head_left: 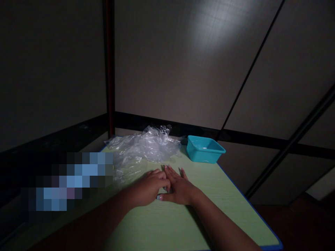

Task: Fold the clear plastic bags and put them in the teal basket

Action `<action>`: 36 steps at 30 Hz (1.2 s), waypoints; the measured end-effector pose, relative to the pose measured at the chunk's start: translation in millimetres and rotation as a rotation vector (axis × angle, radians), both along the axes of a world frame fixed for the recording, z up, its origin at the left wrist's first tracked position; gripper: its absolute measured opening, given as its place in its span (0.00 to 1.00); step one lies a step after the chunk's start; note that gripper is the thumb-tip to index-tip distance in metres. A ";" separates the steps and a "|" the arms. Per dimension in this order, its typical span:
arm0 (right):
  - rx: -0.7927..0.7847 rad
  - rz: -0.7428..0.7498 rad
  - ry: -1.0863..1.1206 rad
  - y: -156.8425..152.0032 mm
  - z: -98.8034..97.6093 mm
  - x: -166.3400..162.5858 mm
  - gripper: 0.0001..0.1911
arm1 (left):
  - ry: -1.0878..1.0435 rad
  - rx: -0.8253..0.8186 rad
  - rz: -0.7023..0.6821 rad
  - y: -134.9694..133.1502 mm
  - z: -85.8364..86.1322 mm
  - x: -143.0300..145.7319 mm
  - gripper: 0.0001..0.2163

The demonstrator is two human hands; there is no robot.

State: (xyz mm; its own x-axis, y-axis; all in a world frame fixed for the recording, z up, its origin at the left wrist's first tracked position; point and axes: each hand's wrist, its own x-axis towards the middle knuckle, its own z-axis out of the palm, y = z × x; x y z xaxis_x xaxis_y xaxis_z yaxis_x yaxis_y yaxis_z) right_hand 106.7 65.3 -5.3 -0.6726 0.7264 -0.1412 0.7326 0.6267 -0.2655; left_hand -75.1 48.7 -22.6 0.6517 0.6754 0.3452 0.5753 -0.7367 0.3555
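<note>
A dim partitioned work booth: plain panel walls (pixel 183 62) enclose a green table (pixel 162 223).

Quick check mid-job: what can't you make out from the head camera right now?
Head view, teal tub: its near wall hides most of the floor, so the contents are unclear.
Clear plastic: in the dim light, I cannot tell whether it is one piece or several, or what it covers.
Pixelated patch: it masks the table's left side.
Left hand and right hand: both lie palms down on the table, hiding anything beneath.
</note>
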 end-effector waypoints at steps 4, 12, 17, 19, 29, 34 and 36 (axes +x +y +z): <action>-0.009 0.007 0.011 1.2 0.2 0.6 0.49 | 0.019 0.000 0.004 -0.9 1.8 0.0 0.09; -0.104 -0.027 0.106 4.9 4.8 5.5 0.38 | 0.019 0.024 0.011 -2.6 6.0 0.5 0.14; -0.074 -0.085 0.192 9.5 5.2 10.2 0.28 | 0.002 0.019 -0.006 -3.2 5.4 -0.6 0.16; -0.019 -0.123 0.168 12.3 4.7 12.8 0.27 | 0.000 0.008 -0.014 -4.2 6.6 -0.9 0.17; -0.012 -0.112 0.000 18.4 -3.2 18.9 0.34 | 0.026 0.033 -0.007 -5.3 9.3 -0.8 0.17; -0.025 -0.126 -0.015 19.3 -2.7 19.6 0.33 | 0.046 0.012 -0.011 -4.8 9.1 -0.7 0.16; -0.020 -0.139 -0.011 19.7 -2.9 20.0 0.32 | 0.043 0.008 -0.010 -5.6 10.0 -0.7 0.15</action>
